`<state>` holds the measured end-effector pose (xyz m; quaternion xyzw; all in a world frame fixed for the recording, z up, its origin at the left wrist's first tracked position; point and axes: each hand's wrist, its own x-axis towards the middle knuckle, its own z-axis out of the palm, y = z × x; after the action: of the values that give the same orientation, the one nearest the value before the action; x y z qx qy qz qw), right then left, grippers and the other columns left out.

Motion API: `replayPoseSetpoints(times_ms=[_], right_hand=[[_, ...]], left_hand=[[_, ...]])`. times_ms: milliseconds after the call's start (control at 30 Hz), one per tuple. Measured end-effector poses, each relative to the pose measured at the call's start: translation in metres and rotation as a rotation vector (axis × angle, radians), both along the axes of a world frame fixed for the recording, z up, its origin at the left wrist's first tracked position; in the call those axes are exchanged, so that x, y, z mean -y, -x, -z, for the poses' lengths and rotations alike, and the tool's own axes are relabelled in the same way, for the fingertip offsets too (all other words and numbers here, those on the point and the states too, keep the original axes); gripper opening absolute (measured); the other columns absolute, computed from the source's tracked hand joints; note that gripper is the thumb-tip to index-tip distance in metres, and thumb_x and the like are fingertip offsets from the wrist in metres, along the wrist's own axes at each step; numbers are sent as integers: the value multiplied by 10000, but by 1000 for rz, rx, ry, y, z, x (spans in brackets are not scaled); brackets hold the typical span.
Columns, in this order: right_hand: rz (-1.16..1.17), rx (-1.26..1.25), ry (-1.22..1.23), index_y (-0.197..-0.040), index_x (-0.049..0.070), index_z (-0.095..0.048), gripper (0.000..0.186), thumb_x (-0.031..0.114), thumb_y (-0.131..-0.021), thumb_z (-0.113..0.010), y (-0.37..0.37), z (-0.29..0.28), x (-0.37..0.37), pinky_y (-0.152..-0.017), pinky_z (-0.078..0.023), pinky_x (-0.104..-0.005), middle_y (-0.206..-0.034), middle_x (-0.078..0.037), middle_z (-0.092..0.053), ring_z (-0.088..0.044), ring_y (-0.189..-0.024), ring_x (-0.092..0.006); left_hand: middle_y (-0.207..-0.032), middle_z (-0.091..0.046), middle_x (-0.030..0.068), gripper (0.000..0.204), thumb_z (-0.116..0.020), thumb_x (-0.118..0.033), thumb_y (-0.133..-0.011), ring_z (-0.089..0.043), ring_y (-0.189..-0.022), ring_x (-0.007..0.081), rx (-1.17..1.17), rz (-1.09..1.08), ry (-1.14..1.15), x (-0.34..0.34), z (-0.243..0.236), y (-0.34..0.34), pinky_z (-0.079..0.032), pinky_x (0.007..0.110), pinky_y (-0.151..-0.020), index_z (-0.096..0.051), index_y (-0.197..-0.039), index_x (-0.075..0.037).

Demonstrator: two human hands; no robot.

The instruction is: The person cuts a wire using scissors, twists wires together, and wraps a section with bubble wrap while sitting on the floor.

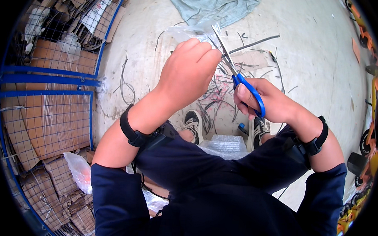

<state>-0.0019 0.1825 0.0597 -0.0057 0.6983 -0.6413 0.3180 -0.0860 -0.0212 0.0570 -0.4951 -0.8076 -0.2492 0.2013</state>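
My left hand [190, 70] is closed in a fist, its knuckles up, around a black cable [256, 43]. The cable comes out at the right side of the fist and slants up to the right. Blue-handled scissors [239, 78] are in my right hand [262, 99], with the thumb and fingers at the handle loops. Their blades stand apart and point up toward the left, crossing the cable close beside my left fist. The part of the cable inside the fist is hidden.
Black cable scraps [210, 103] and reddish bits litter the floor between my shoes [193, 124]. Clear plastic film [188, 32] and a grey-green cloth [213, 8] lie ahead. A blue wire cage [48, 80] full of cardboard stands left; orange wheeled items [365, 143] line the right.
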Motion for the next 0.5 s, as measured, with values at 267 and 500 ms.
replayPoseSetpoints(times_ms=[267, 500], right_hand=[[48, -7, 6, -824, 18, -607, 595, 609, -882, -573, -3, -1, -2, -533, -398, -241, -610, 4, -498, -492, -591, -85], [111, -2, -65, -717, 12, -617, 562, 548, -887, -615, -8, 0, 0, -496, -388, -248, -572, 1, -498, -467, -532, -79]], left_hand=[[-730, -499, 92, 193, -681, 18, -742, -482, -676, 276, -42, 13, 13, -5, -1, -1, -406, 365, -585, -626, -924, -20], [-721, -510, 93, 183, -683, 19, -743, -478, -658, 277, -60, 14, -8, -5, -4, 2, -402, 365, -576, -628, -914, -18]])
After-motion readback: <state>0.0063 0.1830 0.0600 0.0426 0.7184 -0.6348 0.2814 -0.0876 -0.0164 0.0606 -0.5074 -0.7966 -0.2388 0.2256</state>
